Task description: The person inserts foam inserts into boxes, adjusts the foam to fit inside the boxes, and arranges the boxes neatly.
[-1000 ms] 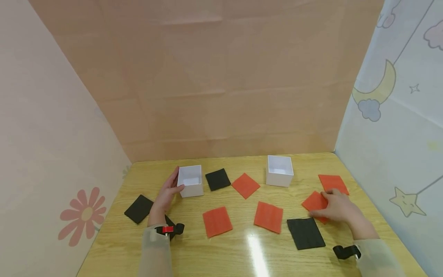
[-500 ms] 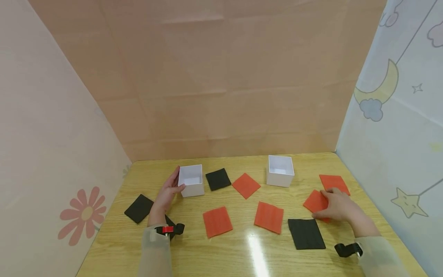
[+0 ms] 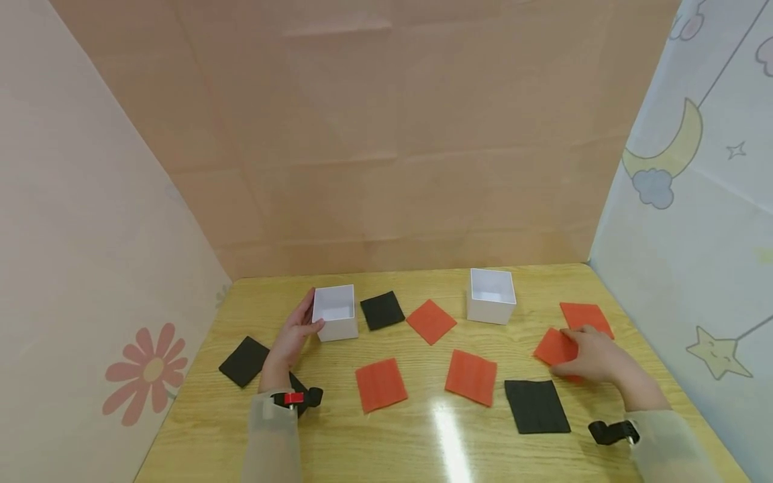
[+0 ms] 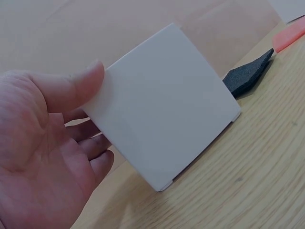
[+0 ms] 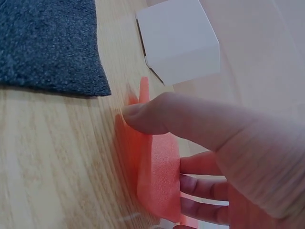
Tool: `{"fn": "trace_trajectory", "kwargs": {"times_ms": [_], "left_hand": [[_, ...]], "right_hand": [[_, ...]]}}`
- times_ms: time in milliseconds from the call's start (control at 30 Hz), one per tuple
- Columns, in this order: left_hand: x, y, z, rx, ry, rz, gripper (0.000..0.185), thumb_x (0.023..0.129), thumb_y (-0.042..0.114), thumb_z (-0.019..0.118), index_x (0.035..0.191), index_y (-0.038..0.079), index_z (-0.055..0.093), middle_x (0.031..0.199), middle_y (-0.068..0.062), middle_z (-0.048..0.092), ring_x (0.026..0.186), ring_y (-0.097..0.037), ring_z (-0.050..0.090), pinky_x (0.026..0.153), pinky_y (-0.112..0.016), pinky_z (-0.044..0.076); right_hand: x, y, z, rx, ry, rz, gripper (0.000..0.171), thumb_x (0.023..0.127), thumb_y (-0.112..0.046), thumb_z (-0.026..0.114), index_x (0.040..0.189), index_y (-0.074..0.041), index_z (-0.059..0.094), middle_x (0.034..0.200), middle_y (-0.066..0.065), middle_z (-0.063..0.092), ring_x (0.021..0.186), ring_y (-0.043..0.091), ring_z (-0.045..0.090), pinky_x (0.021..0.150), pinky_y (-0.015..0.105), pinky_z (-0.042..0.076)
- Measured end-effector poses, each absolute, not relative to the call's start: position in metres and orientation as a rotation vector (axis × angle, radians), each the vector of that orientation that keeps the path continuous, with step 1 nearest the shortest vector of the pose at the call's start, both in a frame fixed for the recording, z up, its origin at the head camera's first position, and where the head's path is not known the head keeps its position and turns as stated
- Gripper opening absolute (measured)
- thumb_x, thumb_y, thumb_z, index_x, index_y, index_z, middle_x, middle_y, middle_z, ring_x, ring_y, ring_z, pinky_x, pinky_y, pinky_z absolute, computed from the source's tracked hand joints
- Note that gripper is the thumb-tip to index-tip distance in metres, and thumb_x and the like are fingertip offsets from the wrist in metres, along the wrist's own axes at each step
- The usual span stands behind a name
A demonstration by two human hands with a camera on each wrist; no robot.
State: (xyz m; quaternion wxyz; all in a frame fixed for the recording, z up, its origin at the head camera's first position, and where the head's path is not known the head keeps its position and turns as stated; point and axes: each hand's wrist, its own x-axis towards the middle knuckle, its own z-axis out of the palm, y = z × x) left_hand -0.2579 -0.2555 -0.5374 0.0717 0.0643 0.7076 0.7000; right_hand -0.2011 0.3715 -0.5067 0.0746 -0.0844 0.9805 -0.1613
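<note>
My left hand (image 3: 294, 333) grips a white open-topped box (image 3: 335, 327) at its left side. In the left wrist view the thumb lies at the near face's edge while the other fingers go behind the box. At the right, my right hand (image 3: 594, 355) pinches a red foam square (image 3: 552, 347). The right wrist view shows this red square (image 5: 164, 176) bowed between thumb and fingers, close to the table top. Just behind that hand lies another red foam square (image 3: 588, 318); a black foam square (image 3: 537, 406) lies to its left.
A second white box (image 3: 491, 297) stands at the back right. Between the boxes lie a black square (image 3: 382, 310) and a red square (image 3: 431, 322). Two red squares (image 3: 382, 385) lie nearer the front. Another black square (image 3: 244, 361) is at the left; one is partly under my left wrist.
The right thumb and the red square have shifted slightly right, the thumb drawing in a little. My left hand stays on the box. The head view has moved slightly.
</note>
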Motion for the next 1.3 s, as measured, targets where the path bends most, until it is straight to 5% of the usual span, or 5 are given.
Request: {"fn": "trace_trajectory", "kwargs": {"times_ms": [400, 633, 700, 1067, 1300], "left_hand": [[-0.260, -0.255, -0.541, 0.239, 2.104, 2.144, 0.081, 0.106, -0.007, 0.053, 0.172, 0.006, 0.007, 0.180, -0.011, 0.002, 0.165, -0.030, 0.002, 0.130, -0.048, 0.009], [-0.259, -0.255, -0.538, 0.243, 2.113, 2.119, 0.081, 0.107, -0.007, 0.052, 0.172, 0.006, 0.005, 0.180, -0.011, -0.001, 0.165, -0.031, 0.000, 0.130, -0.049, 0.008], [-0.259, -0.255, -0.538, 0.234, 2.111, 2.126, 0.081, 0.107, -0.007, 0.052, 0.172, 0.007, 0.006, 0.180, -0.010, 0.000, 0.165, -0.030, 0.000, 0.130, -0.048, 0.008], [-0.259, -0.256, -0.538, 0.206, 2.120, 2.111, 0.081, 0.106, -0.006, 0.052, 0.173, 0.007, 0.007, 0.180, -0.009, 0.001, 0.165, -0.029, 0.001, 0.130, -0.046, 0.006], [-0.259, -0.255, -0.538, 0.190, 2.130, 2.104, 0.082, 0.106, -0.006, 0.053, 0.173, 0.009, 0.008, 0.180, -0.008, 0.001, 0.165, -0.029, 0.001, 0.130, -0.046, 0.007]], "right_hand": [[-0.195, 0.374, -0.502, -0.300, 2.954, -0.688, 0.103, 0.082, -0.039, 0.093, 0.155, 0.012, 0.043, 0.143, 0.043, 0.051, 0.123, 0.058, 0.053, 0.094, 0.071, 0.050], [-0.190, 0.366, -0.492, -0.381, 2.969, -0.833, 0.099, 0.087, -0.035, 0.091, 0.160, 0.009, 0.040, 0.149, 0.038, 0.049, 0.102, 0.046, 0.061, 0.082, 0.054, 0.055], [-0.189, 0.361, -0.491, -0.410, 3.001, -0.845, 0.095, 0.087, -0.036, 0.091, 0.158, 0.008, 0.044, 0.144, 0.034, 0.054, 0.117, 0.047, 0.059, 0.088, 0.058, 0.055], [-0.187, 0.328, -0.478, -0.493, 3.043, -1.095, 0.089, 0.090, -0.028, 0.090, 0.164, -0.009, 0.044, 0.151, 0.022, 0.055, 0.126, 0.037, 0.054, 0.091, 0.019, 0.049], [-0.191, 0.303, -0.473, -0.619, 3.026, -1.237, 0.088, 0.088, -0.020, 0.091, 0.163, -0.011, 0.046, 0.150, 0.014, 0.058, 0.126, 0.012, 0.052, 0.093, 0.012, 0.047]]}}
